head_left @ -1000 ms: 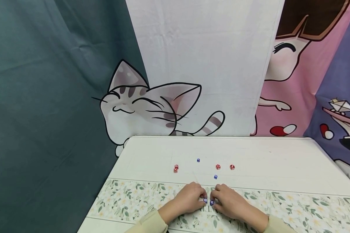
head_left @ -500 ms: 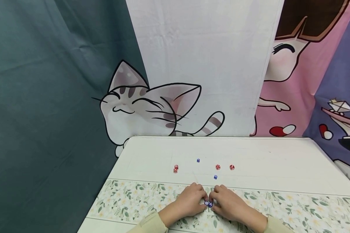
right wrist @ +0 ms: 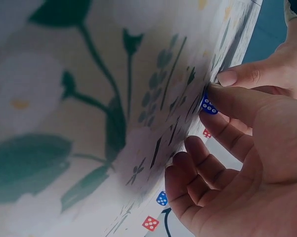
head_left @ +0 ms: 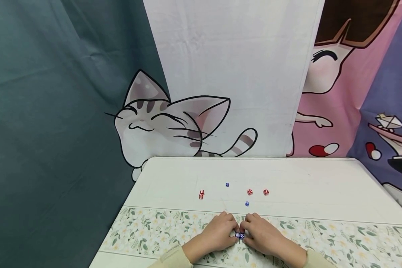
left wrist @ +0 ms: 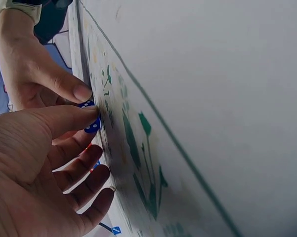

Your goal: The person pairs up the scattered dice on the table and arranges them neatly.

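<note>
Two blue dice with white pips stand side by side on the floral strip in the head view. My left hand (head_left: 220,232) pinches the left blue die (head_left: 237,235) between thumb and forefinger. From the other side my right hand (head_left: 262,233) pinches the right blue die (head_left: 242,236) the same way. Seen from the left wrist, a blue die (left wrist: 92,127) shows below the left thumb, partly hidden by the fingers. In the right wrist view, the pips of a blue die (right wrist: 208,105) face out between the right thumb and forefinger.
Beyond the hands on the white table (head_left: 308,175) lie a near blue die (head_left: 247,204) and a far blue die (head_left: 227,184). Two red dice (head_left: 201,196) sit together at left; a red die (head_left: 249,192) and another red die (head_left: 266,192) lie to the right.
Both hands have come slightly closer together. The two pinched blue dice, apart a second ago, now stand side by side and a little nearer the person. The other dice have stayed put.
</note>
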A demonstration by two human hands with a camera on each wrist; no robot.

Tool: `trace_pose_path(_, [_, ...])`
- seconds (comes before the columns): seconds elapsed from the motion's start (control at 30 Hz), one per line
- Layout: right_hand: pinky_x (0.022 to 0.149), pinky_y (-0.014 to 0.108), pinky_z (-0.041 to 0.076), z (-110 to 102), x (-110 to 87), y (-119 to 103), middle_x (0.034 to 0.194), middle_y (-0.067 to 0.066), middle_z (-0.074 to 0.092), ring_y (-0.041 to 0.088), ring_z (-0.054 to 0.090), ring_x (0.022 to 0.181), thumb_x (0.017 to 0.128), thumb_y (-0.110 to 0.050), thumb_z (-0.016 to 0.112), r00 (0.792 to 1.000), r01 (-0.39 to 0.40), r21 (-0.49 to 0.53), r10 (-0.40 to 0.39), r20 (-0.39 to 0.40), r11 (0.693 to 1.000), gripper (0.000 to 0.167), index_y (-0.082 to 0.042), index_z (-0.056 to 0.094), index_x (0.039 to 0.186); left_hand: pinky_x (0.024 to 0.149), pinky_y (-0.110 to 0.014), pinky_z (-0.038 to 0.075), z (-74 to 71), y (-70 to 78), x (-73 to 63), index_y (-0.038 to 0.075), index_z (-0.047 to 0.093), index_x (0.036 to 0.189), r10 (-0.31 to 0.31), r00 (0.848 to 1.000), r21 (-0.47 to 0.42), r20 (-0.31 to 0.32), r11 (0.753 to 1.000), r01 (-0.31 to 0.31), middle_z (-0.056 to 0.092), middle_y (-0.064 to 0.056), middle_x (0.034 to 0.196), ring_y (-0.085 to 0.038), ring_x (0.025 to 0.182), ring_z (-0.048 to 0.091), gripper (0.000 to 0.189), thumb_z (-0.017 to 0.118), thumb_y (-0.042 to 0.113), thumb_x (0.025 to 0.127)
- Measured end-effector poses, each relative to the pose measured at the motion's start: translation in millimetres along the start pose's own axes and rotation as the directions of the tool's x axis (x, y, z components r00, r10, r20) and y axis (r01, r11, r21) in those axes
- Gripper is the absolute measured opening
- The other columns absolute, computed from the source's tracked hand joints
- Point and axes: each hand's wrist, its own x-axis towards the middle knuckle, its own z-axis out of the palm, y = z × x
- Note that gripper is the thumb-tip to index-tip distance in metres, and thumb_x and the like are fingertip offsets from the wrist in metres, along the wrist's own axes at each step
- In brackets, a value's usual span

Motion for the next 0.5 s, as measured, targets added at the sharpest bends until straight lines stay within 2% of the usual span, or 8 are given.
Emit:
trace_pose_path(0.3, [0.065,0.025,0.039,-3,1.1,1,0.090,-0.012,0.050,0.005,0.039,0.078,0.085,-0.028,0.079,1.000,-0.008,0.038,0.007,0.021,0.999,0.016,-0.025,0.066,0.092,0.077,-0.022,0.040,1.0,-0.8,-0.9,0.028,0.072,0.091,-0.008,1.000,-0.024,-0.007,1.000,0.008,0.055,0.018,0.091,-0.001,0.085,0.045,0.013,0.081,0.035,0.084])
trace_pose_path(0.5, [0.067,0.028,0.042,-16,4.7,7,0.093,-0.009,0.053,0.006,0.044,0.081,0.090,-0.031,0.076,0.999,-0.034,0.087,0.031,0.027,0.996,0.017,-0.020,0.067,0.099,0.076,-0.021,0.039,3.1,-2.9,-1.0,0.028,0.072,0.090,0.002,1.000,-0.032,-0.014,0.999,-0.002,0.054,0.018,0.091,0.000,0.084,0.043,0.013,0.082,0.035,0.084])
